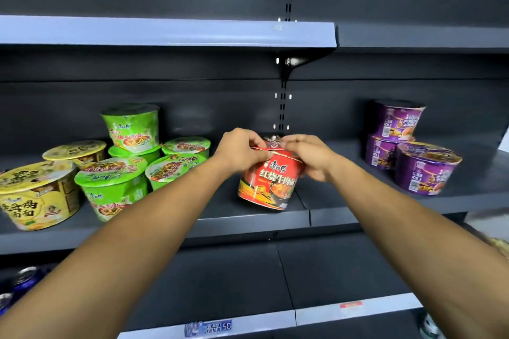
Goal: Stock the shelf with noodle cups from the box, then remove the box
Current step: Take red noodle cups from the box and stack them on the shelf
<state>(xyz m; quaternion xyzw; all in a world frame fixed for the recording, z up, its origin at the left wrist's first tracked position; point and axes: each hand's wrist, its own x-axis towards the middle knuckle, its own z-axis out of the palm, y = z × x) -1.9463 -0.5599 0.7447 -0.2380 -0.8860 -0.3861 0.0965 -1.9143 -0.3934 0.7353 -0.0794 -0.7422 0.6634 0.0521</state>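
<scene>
left hand (242, 150) and right hand (312, 159) each pinch the rim of a red noodle cup (271, 186), fingers curled on its lid edge. it tilts low over the middle shelf (248, 219), between green cups (115, 187) and purple cups (424, 170); contact unclear. stocking looks well along, with yellow cups (33, 195) also shelved. the box is out of view, so its removal seems left. the red cup reads 康师傅, 红烧牛肉面.

Noodle cup (271, 181) is tilting at the middle of the shelf (330, 198). Whole bunch of cups (115, 187) is crowding well off to its left, and three cups (424, 170) are sitting to its right, one riding on top.
</scene>
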